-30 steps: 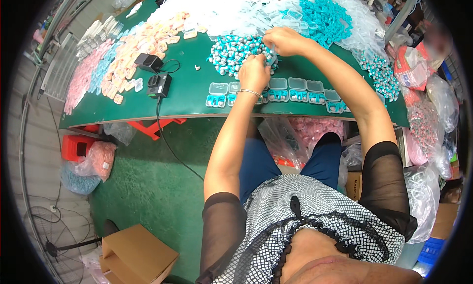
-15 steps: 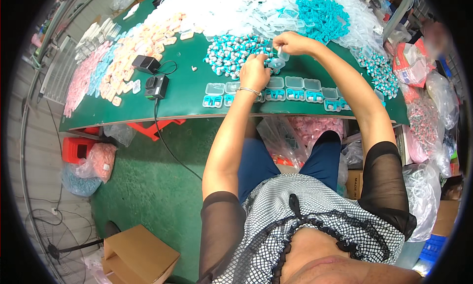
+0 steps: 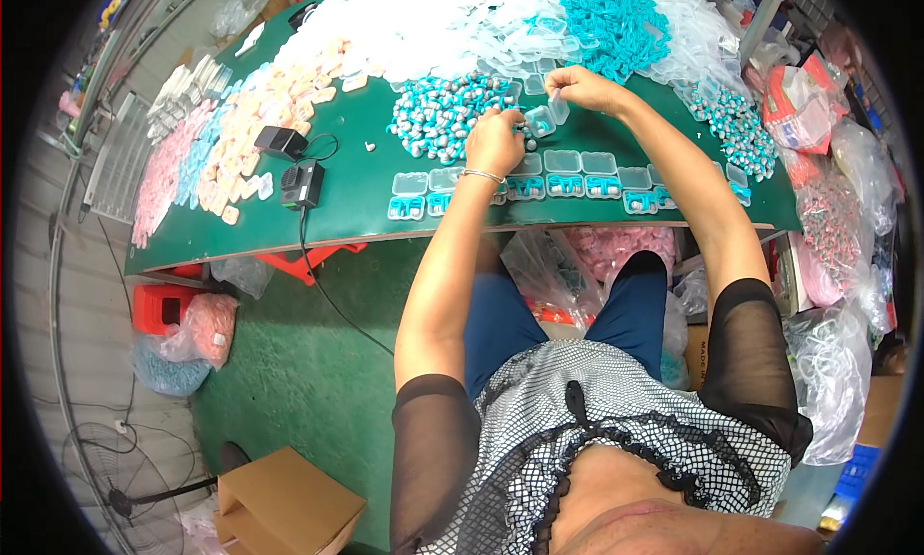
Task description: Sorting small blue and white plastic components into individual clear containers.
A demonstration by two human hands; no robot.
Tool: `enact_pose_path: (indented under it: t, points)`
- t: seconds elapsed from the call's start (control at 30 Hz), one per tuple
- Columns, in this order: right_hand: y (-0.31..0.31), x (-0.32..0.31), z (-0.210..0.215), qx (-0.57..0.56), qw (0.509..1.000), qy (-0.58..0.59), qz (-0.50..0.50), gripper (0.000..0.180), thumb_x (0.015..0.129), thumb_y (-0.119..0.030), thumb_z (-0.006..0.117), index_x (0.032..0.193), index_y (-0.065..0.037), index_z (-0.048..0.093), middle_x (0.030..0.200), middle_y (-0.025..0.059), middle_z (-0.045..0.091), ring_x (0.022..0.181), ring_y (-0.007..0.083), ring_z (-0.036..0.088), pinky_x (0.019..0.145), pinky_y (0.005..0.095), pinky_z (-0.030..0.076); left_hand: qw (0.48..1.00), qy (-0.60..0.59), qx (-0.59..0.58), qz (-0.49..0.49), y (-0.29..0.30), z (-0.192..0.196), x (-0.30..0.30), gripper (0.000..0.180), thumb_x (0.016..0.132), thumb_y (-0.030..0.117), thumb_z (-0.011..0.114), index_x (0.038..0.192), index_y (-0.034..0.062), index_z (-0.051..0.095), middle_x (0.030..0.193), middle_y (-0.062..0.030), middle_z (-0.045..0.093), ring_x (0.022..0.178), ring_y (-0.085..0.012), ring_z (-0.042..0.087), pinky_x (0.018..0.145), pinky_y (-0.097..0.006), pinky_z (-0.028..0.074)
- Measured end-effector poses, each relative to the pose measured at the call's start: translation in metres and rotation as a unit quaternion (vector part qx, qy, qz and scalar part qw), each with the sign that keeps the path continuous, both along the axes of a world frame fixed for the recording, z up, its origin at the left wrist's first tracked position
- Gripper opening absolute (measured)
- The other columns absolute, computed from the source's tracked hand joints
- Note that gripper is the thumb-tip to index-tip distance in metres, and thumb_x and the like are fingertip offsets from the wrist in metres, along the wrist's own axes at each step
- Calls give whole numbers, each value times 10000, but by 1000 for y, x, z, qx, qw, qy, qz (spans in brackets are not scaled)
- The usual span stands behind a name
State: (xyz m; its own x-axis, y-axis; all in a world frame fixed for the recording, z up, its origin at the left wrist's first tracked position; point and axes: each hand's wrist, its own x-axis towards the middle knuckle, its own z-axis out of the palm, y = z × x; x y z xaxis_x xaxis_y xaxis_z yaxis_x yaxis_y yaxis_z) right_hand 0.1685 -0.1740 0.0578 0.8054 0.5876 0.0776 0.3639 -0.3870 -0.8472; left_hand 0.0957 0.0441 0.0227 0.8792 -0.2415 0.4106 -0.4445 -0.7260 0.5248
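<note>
My right hand (image 3: 583,90) pinches the lid of a small clear plastic case (image 3: 541,122), which stands open with its box part toward my left hand. My left hand (image 3: 495,143) is at the right edge of a heap of small teal and grey pieces (image 3: 438,117), its fingers closed close to the case. What those fingers hold, if anything, is too small and covered to make out. Nearer me, a row of open clear cases (image 3: 564,183) lines the front of the table, several with teal and grey pieces inside. My left forearm hides part of that row.
Clear plastic cases pile up at the back, beside a teal heap (image 3: 621,30). More teal-grey pieces (image 3: 736,136) lie at right. Peach cases (image 3: 289,107) and pink ones (image 3: 164,175) spread at left. A black corded device (image 3: 302,184) sits near the green table's (image 3: 356,194) front edge.
My right hand has shifted slightly right relative to the heap, and the open case between my hands shows more plainly. My left hand stays by the heap. The whole view has shifted a little.
</note>
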Motion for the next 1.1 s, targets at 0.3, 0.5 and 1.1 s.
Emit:
enact_pose_path:
  t: [0.3, 0.5, 1.1]
  points:
    - [-15, -17, 2, 49, 999, 4, -19, 28, 750, -52, 513, 754, -68, 535, 734, -61, 497, 710, 61, 435, 658, 223, 367, 959, 171, -172, -149, -8, -4, 16, 272, 806, 94, 652, 1066, 13, 649, 910, -121, 690, 752, -178, 655, 662, -294, 508]
    - [-28, -30, 3, 96, 993, 51, -45, 66, 753, -36, 496, 774, -71, 549, 748, -58, 509, 719, 56, 448, 651, 215, 365, 859, 297, -368, -198, -12, 9, 10, 188, 845, 104, 671, 1009, 17, 650, 899, -38, 667, 787, -104, 616, 638, -237, 485]
    - [-65, -54, -16, -110, 881, -413, -204, 191, 673, 32, 493, 808, -67, 586, 804, 66, 588, 830, 264, 562, 716, 363, 459, 774, 320, -539, -93, -49, 3, 0, 134, 827, 87, 654, 954, 45, 646, 819, -26, 646, 677, -108, 604, 540, -225, 447]
